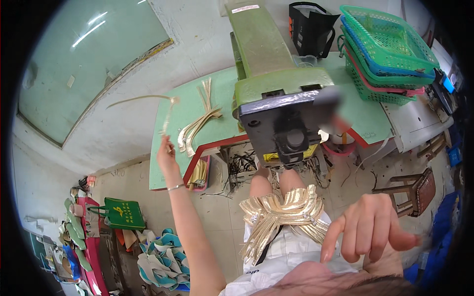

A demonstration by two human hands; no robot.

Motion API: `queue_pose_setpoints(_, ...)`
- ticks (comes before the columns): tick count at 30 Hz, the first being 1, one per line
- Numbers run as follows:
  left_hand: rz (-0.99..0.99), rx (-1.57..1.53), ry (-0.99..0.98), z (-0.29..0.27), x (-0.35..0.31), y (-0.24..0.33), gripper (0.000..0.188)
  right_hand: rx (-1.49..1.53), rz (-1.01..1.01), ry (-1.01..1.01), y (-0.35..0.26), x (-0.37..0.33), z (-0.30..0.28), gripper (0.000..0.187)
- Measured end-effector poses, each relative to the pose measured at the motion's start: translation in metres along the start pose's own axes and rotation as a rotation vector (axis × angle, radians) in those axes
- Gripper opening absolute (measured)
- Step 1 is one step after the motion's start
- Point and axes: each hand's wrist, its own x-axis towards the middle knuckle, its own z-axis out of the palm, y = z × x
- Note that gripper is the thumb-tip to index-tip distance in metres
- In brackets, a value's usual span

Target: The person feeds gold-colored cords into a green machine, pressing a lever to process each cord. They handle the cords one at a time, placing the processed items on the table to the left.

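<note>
My left hand (167,154) reaches over the left part of the green table, its fingers closed on the end of a thin gold strap (167,121). The strap rises from my fingertips, bends sharply and curves away to the left. Beside it on the table lies a bundle of gold straps (197,126). Another heap of gold straps (281,212) rests across my lap. My right hand (365,227) is raised at the right of my lap, fingers bent loosely downward and apart, with nothing seen in them.
A green machine with a black head (291,123) stands over the green table (168,170) in front of me. Stacked plastic baskets (390,49) and a black bag (311,29) are behind it. A stool (419,192) stands right; a green bag (123,213) and teal-and-white pieces (163,261) are left.
</note>
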Motion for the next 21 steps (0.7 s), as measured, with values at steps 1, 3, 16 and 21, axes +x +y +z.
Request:
queue_pose_setpoints(1,0.023,0.186,0.044,0.002,0.006,-0.012,0.027,-0.006,-0.007,-0.032,0.0,0.002,0.002,0.063)
queue_pose_setpoints(3,0.135,0.479,0.087,0.008,0.012,-0.044,0.031,-0.034,-0.035,-0.03,0.0,0.002,0.006,0.063)
queue_pose_setpoints(16,0.561,1.058,-0.301,0.054,-0.138,-0.023,0.029,-0.11,0.005,0.033,-0.01,-0.016,0.018,0.06)
queue_pose_setpoints(21,0.366,1.064,-0.954,0.032,-0.233,-0.059,0.027,-0.088,0.036,0.018,-0.009,-0.014,0.016,0.059)
